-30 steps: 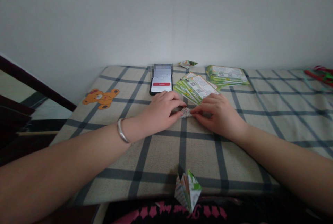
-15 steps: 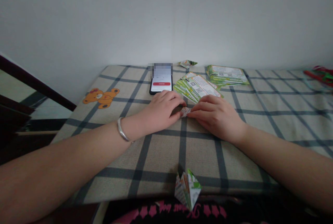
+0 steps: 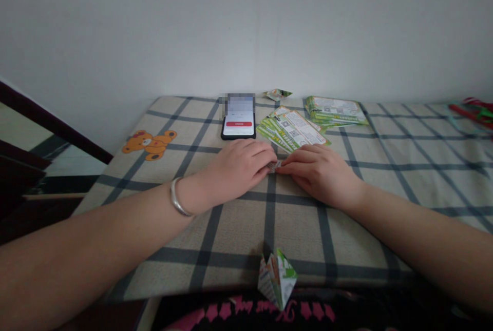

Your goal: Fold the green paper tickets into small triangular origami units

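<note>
Between my two hands, low over the checked tablecloth, is a small piece of folded printed paper (image 3: 274,166), mostly covered by fingers. My left hand (image 3: 243,166), with a silver bangle at the wrist, is closed on its left end. The fingertips of my right hand (image 3: 319,172) pinch its right end. Just beyond the hands lie fanned green-and-white printed leaflets (image 3: 295,130). A folded paper shape (image 3: 278,279) with points facing up sits at the near table edge, in front of my body.
A phone (image 3: 239,124) with a lit screen stands past my left hand. By the wall are another folded paper piece (image 3: 278,94) and a stack of leaflets (image 3: 337,110). A bear picture (image 3: 150,144) is at left; blurred red and green items (image 3: 475,113) lie far right.
My left hand has shifted slightly down and its fingers have closed more over the paper, hiding more of it. My right hand stays almost in place.
</note>
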Demonstrator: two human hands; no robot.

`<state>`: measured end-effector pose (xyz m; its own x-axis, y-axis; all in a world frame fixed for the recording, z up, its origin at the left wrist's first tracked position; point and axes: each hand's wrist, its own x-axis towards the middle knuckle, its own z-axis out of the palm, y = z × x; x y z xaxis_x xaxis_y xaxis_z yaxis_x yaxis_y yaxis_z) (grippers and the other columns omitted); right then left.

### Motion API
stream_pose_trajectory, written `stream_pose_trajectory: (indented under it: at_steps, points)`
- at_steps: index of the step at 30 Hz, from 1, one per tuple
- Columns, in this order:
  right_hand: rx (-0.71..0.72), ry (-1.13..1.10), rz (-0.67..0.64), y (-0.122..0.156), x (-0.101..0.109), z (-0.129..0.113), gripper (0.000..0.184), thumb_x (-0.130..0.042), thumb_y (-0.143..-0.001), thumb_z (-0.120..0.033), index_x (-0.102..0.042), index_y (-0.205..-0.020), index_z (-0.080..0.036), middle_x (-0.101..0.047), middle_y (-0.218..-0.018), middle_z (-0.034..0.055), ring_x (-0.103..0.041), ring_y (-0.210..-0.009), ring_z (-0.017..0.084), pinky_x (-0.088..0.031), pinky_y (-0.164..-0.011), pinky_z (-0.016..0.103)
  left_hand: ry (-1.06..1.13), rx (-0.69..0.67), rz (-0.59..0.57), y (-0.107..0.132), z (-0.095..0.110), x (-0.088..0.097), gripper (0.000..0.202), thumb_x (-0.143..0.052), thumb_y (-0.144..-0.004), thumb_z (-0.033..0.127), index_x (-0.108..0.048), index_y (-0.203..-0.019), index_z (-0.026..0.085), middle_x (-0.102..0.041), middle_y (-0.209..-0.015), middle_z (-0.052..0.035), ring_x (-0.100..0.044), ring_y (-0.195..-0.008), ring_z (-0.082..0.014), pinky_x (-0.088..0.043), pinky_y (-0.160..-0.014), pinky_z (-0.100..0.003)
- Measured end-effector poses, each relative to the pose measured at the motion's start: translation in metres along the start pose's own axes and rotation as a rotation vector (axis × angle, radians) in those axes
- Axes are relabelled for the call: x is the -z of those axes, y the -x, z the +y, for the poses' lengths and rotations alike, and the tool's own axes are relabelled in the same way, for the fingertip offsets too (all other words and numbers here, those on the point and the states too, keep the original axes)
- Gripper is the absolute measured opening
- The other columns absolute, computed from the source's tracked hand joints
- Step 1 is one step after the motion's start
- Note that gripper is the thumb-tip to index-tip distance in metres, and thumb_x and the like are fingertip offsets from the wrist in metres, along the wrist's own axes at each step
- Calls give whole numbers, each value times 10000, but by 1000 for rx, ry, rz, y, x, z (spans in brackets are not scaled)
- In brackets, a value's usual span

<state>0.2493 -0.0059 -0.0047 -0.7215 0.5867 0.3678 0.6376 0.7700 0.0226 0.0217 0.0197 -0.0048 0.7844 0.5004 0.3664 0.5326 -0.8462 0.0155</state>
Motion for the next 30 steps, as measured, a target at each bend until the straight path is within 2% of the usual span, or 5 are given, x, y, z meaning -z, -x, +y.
stream_pose_trajectory:
  at_steps: [6,13,19,23,30]
  points:
    - [-28,-3,28,0,-1,2,187,-521,-919,-203,-698,-977,-215,-710,-908,28,-622,-840,195,-447,-767,335,-165,-165,-65,5,-2,4,226,-482,-948,197,-616,-1130,194,-661,-1059,-54,-592,-1003,-213,-488,-881,-371]
    - [-108,-91,109,0,-5,4,95,-581,-884,-190,-655,-936,-162,-690,-812,35,-624,-758,166,-461,-724,293,-230,-253,-71,7,-4,7,241,-507,-920,169,-617,-1134,183,-647,-1055,-89,-610,-965,-235,-522,-778,-365]
    - [-148,-237,91,-1,-2,0,106,-602,-839,-152,-627,-939,-177,-674,-835,22,-603,-771,146,-462,-713,262,60,-204,-69,7,-12,1,221,-476,-935,150,-621,-1102,160,-621,-1134,-87,-591,-1052,-191,-512,-914,-343]
    - [-151,-257,60,-1,2,-2,142,-626,-817,-204,-645,-957,-196,-687,-862,21,-585,-841,182,-467,-759,301,250,-166,-49,5,-11,0,145,-537,-917,176,-633,-1025,166,-634,-1095,-59,-600,-1003,-163,-509,-910,-321]
    - [-168,-266,65,-2,3,-3,98,-636,-808,-181,-684,-890,-205,-698,-819,9,-583,-816,177,-457,-756,300,234,-51,13,2,-5,-2,296,-629,-863,207,-591,-1147,132,-624,-1139,-96,-566,-1085,-207,-475,-975,-385]
